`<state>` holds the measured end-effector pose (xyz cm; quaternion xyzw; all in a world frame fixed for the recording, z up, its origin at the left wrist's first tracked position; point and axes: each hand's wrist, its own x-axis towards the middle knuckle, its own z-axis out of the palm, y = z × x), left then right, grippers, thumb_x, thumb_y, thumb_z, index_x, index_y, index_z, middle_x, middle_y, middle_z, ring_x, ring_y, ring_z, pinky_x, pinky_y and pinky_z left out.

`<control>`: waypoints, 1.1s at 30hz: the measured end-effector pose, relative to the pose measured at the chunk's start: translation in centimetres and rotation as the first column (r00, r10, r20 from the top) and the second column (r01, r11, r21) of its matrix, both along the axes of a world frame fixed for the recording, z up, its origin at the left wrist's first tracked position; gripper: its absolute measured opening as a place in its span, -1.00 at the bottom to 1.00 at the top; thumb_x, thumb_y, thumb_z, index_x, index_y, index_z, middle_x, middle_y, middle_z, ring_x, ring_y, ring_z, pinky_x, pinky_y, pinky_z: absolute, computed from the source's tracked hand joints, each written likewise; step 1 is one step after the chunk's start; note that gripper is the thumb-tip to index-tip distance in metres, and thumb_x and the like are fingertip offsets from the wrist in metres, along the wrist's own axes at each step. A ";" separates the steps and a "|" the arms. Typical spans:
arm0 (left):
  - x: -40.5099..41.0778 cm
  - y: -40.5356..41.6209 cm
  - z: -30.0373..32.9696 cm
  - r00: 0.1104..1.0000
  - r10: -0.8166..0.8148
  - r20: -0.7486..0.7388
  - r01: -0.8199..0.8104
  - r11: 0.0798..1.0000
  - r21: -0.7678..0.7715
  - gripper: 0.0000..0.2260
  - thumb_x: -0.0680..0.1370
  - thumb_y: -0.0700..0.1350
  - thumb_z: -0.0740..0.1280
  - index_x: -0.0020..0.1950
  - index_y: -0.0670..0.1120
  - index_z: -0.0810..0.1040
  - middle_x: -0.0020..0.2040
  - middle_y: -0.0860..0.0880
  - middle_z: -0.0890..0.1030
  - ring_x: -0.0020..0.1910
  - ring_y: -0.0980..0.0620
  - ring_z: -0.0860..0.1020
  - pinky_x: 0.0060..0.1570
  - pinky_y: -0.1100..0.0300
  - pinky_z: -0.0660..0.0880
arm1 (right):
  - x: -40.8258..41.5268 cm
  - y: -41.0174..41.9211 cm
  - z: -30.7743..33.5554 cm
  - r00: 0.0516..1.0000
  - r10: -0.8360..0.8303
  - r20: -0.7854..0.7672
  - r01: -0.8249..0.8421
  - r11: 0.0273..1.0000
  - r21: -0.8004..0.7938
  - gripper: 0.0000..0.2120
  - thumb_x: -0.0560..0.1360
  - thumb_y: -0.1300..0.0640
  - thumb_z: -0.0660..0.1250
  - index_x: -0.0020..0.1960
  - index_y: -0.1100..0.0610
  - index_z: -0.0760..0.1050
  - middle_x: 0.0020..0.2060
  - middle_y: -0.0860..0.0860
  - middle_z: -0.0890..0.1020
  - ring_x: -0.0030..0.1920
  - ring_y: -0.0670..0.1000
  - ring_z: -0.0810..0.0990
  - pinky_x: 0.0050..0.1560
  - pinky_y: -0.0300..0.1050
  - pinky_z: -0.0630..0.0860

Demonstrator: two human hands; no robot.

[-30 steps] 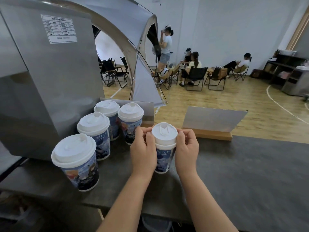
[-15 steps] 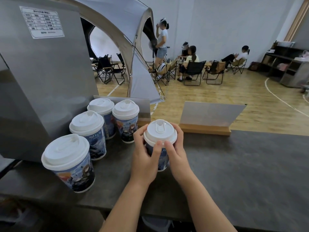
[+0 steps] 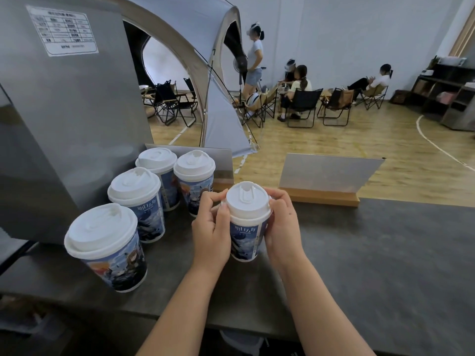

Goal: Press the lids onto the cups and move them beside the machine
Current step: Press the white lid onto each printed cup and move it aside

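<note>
**Fifth cup held at the rim, four lidded cups already by the machine**

The left of the view was filled by a large grey sheet-metal machine [image 3: 64, 119] with a white printed label, standing on a dark grey stone-textured desk [image 3: 372, 265]. Just beside its front wall, four blue printed paper cups with white domed plastic lids [image 3: 133, 201] were seen grouped close together, all upright and lidded.

A fifth blue printed paper cup [image 3: 245, 235] was seen upright on the desk, near that group but apart from it, capped by a white plastic lid with a raised sip tab [image 3: 247, 200]. The left hand [image 3: 212, 227] was curled against the cup's left side, its thumb and fingers pinching the lid's rim. The right hand [image 3: 281, 222] was wrapped round the right side, fingers curled over the rim's far edge.

The cup was judged light and thin-walled, easily dented if squeezed at mid-height; whether it was filled could not be told. The rim, stiffened by the lid, was judged the safer place for pressure, with a low wrap for carrying.

Two grey sign plates in wooden bases [image 3: 326, 176] stood along the desk's far edge. The nearest lidded cup stood in the path toward the machine and could be knocked.
</note>
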<state>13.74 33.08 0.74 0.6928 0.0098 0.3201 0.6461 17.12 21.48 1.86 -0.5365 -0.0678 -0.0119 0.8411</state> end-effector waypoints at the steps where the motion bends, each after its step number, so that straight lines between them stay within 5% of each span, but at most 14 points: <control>1: 0.0 -0.1 0.0 1.000 0.015 0.005 -0.015 1.000 -0.003 -0.86 0.56 -0.08 0.19 0.02 -0.04 0.52 -0.09 0.21 0.65 -0.06 0.20 0.60 -0.09 0.31 0.50 | 0.1 0.0 0.2 1.000 -0.005 0.004 0.005 1.000 -0.024 -0.75 0.56 0.30 0.16 -0.11 0.05 0.54 -0.18 0.04 0.66 -0.20 -0.03 0.61 -0.27 -0.18 0.51; 4: -0.6 -1.3 0.1 0.996 0.086 0.015 -0.086 0.996 -0.013 -0.81 0.57 -0.05 0.16 0.07 -0.02 0.53 -0.03 0.24 0.64 -0.01 0.28 0.58 -0.07 0.42 0.44 | -0.1 0.1 0.2 0.998 0.055 -0.004 -0.055 0.994 -0.093 -0.75 0.60 0.24 0.09 0.05 0.03 0.52 -0.13 -0.03 0.67 -0.15 -0.04 0.63 -0.24 -0.21 0.53; 8: -0.5 -2.3 0.3 0.999 0.037 -0.026 -0.036 0.999 0.024 -0.68 0.56 0.03 0.07 0.29 0.05 0.38 0.16 0.16 0.56 0.14 0.39 0.48 0.04 0.51 0.37 | -0.9 0.3 0.0 0.988 0.129 0.088 -0.105 0.965 -0.240 -0.63 0.69 0.15 -0.02 0.37 -0.09 0.42 0.20 -0.14 0.60 0.15 -0.23 0.59 0.07 -0.31 0.53; 12: 0.9 -1.0 0.2 0.999 0.050 0.013 -0.050 0.998 0.046 -0.67 0.60 0.05 0.02 0.24 0.06 0.47 0.19 0.06 0.59 0.22 0.18 0.51 0.22 0.26 0.43 | -1.3 0.7 0.0 0.980 -0.091 0.175 0.126 0.971 -0.201 -0.73 0.58 0.01 0.12 0.20 0.00 0.49 0.10 -0.02 0.62 0.13 -0.07 0.61 0.08 -0.21 0.54; 16: 0.9 0.2 0.5 0.985 0.167 0.033 -0.167 0.986 -0.003 -0.78 0.59 0.00 0.21 -0.06 -0.04 0.62 -0.14 0.13 0.67 -0.09 0.18 0.59 -0.05 0.19 0.49 | -1.1 0.6 -0.4 0.949 -0.203 0.242 0.269 0.921 -0.281 -0.65 0.51 -0.17 0.09 0.12 -0.06 0.54 0.11 0.08 0.59 0.17 0.05 0.58 0.22 0.11 0.52; 23: -0.2 -2.8 0.2 0.998 0.050 0.032 -0.049 0.999 -0.015 -0.58 0.59 0.13 0.02 0.22 0.00 0.55 0.06 0.23 0.63 0.12 0.24 0.57 0.04 0.38 0.46 | -1.2 1.2 -1.1 0.943 -0.168 0.287 0.236 0.946 -0.223 -0.68 0.57 0.03 0.03 0.16 -0.06 0.51 0.04 -0.10 0.64 0.11 -0.01 0.62 0.10 0.01 0.57; 27: -0.1 -3.5 -0.4 0.994 -0.010 0.106 0.021 0.994 -0.106 -0.58 0.58 0.10 0.06 0.29 -0.09 0.47 0.15 0.15 0.60 0.16 0.19 0.55 0.10 0.37 0.44 | -1.0 0.9 -1.4 0.943 -0.148 0.298 0.218 0.952 -0.215 -0.68 0.52 -0.13 0.05 0.13 -0.13 0.50 0.06 -0.07 0.64 0.12 0.01 0.62 0.09 0.00 0.56; 33: -0.2 -2.8 -1.0 0.986 -0.098 0.136 0.104 0.994 -0.031 -0.51 0.49 0.06 0.29 0.35 -0.13 0.39 0.23 -0.03 0.55 0.24 -0.03 0.54 0.18 0.20 0.49 | -0.9 -0.3 -1.9 0.960 0.025 0.280 0.050 0.964 -0.259 -0.60 0.48 -0.30 0.22 0.25 -0.17 0.44 0.18 -0.09 0.60 0.24 0.03 0.58 0.26 0.05 0.51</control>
